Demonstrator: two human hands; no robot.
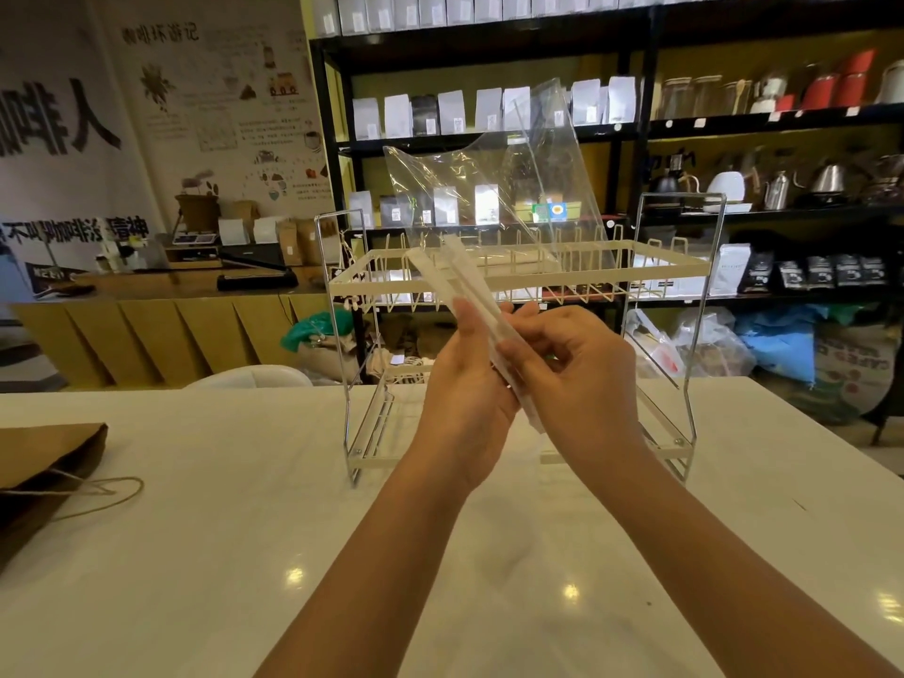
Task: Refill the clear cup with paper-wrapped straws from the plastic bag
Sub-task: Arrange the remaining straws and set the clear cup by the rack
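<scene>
Both my hands are raised over the white table (220, 555), in front of a wire rack. They hold a clear plastic bag (494, 188) that stands up and flares open at the top. Inside its lower part lies a bundle of paper-wrapped straws (452, 276), slanting from upper left to lower right. My left hand (469, 384) grips the bundle from the left and my right hand (572, 369) pinches it from the right, fingers curled around bag and straws. The clear cup is out of sight.
A white two-tier wire rack (518, 281) stands on the table just behind my hands. A brown paper bag (44, 467) with string handles lies at the table's left edge. Dark shelves (645, 134) with pouches and kettles fill the background.
</scene>
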